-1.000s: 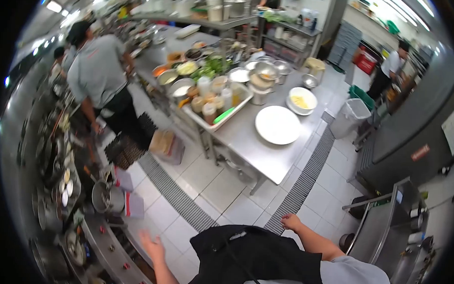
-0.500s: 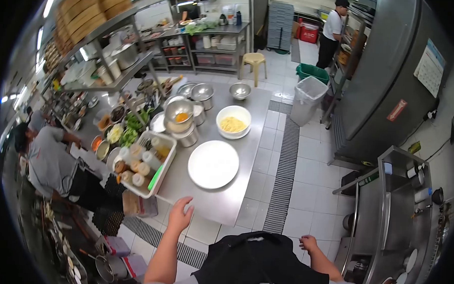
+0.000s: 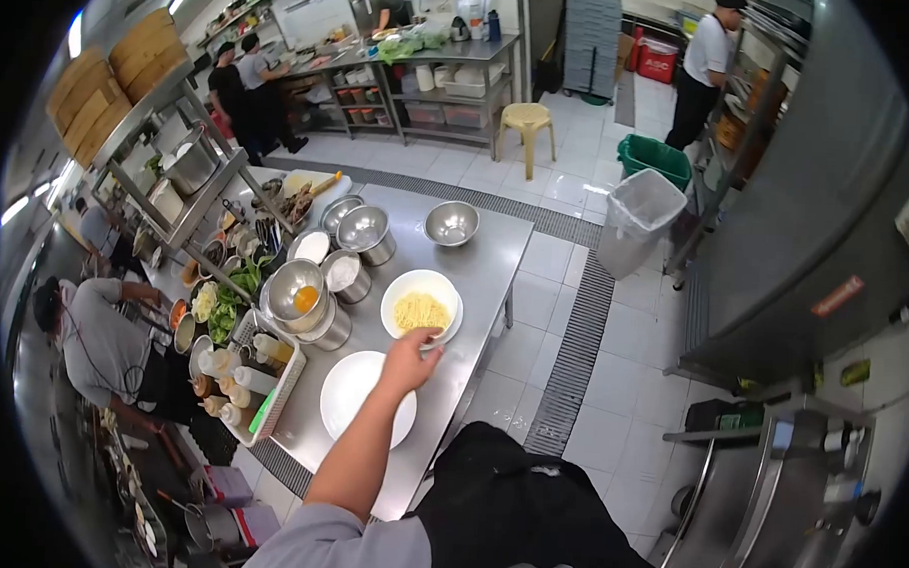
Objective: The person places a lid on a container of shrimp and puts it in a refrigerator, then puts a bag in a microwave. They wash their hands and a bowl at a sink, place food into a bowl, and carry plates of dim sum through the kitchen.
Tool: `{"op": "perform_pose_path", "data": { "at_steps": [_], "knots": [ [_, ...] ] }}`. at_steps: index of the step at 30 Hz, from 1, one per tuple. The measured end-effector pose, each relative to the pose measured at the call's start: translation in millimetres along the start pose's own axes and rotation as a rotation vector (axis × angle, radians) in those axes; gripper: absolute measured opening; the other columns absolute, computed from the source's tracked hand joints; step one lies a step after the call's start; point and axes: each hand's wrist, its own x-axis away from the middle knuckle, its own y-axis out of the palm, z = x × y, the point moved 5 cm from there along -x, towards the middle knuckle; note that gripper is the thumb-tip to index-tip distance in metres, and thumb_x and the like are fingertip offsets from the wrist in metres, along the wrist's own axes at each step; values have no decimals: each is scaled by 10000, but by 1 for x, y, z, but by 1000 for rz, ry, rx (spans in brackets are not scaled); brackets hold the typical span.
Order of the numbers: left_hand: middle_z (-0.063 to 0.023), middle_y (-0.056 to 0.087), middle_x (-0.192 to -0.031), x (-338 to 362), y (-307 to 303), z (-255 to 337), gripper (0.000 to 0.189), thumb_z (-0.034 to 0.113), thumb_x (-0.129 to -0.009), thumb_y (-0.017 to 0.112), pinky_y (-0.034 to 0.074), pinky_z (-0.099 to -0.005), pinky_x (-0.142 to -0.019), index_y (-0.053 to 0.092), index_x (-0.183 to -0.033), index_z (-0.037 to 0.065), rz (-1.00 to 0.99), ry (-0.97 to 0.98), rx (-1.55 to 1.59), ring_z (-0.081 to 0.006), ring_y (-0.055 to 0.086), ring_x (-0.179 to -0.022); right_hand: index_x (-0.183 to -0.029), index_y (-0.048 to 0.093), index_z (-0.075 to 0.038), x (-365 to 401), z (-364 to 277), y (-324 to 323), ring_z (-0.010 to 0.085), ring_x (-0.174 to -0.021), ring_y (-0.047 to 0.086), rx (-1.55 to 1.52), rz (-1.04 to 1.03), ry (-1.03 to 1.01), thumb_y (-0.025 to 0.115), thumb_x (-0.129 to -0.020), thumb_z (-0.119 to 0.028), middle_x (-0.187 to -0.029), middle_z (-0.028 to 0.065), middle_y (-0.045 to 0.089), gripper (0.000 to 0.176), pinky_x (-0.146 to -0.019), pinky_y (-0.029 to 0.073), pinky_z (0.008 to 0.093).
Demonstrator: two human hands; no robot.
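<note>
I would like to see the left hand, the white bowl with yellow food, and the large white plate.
Left hand (image 3: 410, 363): head view, back of the hand.
White bowl (image 3: 415, 282): head view, far inner wall.
Large white plate (image 3: 347, 391): head view, bare left part.

This is a commercial-type kitchen. A long steel surface carries a white bowl of yellow food, metal bowls, leafy greens and squeeze bottles. Drain grates run through the white tiled floor, large bins stand nearby, and several people, some in dark caps, occupy different stations.
</note>
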Motion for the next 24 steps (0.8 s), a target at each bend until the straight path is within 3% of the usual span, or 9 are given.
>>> {"op": "perform_pose_path", "data": {
  "at_steps": [3,5,6,7,9,10,13,18,24],
  "knots": [
    [-154,724,-1014,-75,-31,-55,410,221,-858,739,565,-365,-739,662,-1207,20,269,-152,23,-252,720,-887,-905,750,-56,-73,-31,-97,247,-784,683,-168,6,-563,590,-932,-292,-781,163,684,286,-767,538,448],
    [-136,721,-990,-135,-46,-142,420,265,-897,715,559,-340,-626,634,-1203,-10,429,-439,392,-231,719,-844,-787,655,-93,-148,-34,-150,226,-635,630,-460,144,339,523,-933,-198,-700,87,643,224,-529,497,380],
    [-135,718,-973,-158,-52,-172,420,305,-911,699,550,-323,-595,623,-1168,-18,461,-603,575,-231,718,-824,-865,610,-42,-132,-146,-189,175,-520,556,-683,277,423,592,-902,-104,-652,60,550,75,-421,431,316],
    [-135,714,-956,-177,-54,-193,431,344,-925,683,540,-306,-564,612,-1133,-26,499,-765,763,-232,716,-804,-981,615,-53,-147,-184,-215,147,-580,583,-788,421,399,592,-907,-111,-735,43,589,97,-464,459,293],
    [-143,715,-956,-203,-56,-215,420,376,-932,668,540,-300,-563,607,-1073,-15,491,-883,810,-239,715,-783,-1096,581,-100,-178,-241,-257,187,-724,638,-789,506,332,571,-955,-191,-893,45,625,168,-573,500,322],
    [-151,716,-956,-214,-50,-222,422,408,-940,653,540,-293,-562,602,-1013,-5,481,-986,862,-246,715,-762,-1096,581,-100,-185,-267,-270,187,-724,638,-777,506,345,571,-955,-191,-893,45,625,168,-573,500,322],
    [-137,725,-895,-233,-38,-234,432,444,-949,636,520,-268,-524,589,-982,16,483,-1044,932,-212,710,-691,-1293,562,-60,-208,-358,-295,191,-813,676,-820,494,258,642,-934,-209,-1008,63,663,397,-653,540,319],
    [-106,716,-824,-237,-30,-238,357,378,-961,633,513,-255,-493,601,-969,23,674,-1056,931,-170,689,-637,-1304,567,-49,-241,-454,-301,174,-838,666,-752,374,233,654,-927,-210,-1039,62,661,420,-687,532,302],
    [-97,676,-759,-238,-36,-214,202,195,-942,595,531,-282,-497,581,-933,-6,909,-979,873,-170,665,-597,-1256,613,-36,-355,-520,-333,142,-813,653,-341,125,57,681,-909,-187,-996,63,695,385,-702,517,293]
  ]
}}
